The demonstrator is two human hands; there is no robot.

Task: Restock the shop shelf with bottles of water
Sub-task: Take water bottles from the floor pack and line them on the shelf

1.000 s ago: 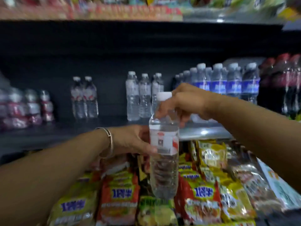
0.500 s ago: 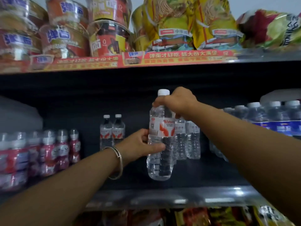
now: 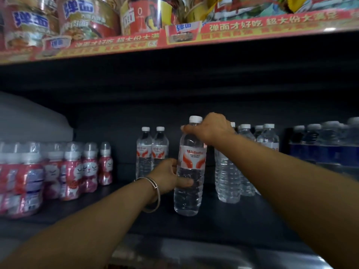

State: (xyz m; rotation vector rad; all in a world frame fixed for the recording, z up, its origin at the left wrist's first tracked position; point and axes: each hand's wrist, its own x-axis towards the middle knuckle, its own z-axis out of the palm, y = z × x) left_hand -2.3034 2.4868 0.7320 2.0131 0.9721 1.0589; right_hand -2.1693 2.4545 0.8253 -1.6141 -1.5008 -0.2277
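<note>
Both hands grip the bottle [image 3: 189, 171]: right hand [image 3: 210, 129] at neck, left hand [image 3: 168, 176] at waist, steadying it upright onto shelf [image 3: 233, 222].

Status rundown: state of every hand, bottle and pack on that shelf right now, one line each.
held water bottle: upright, capped, base at the shelf, both hands on it
left hand: grips the bottle's lower body
right hand: grips the neck under the cap
two matching bottles: upright, capped, behind
clear bottles: upright, right of it
pink drink packs: shrink-wrapped, upright, left
</note>
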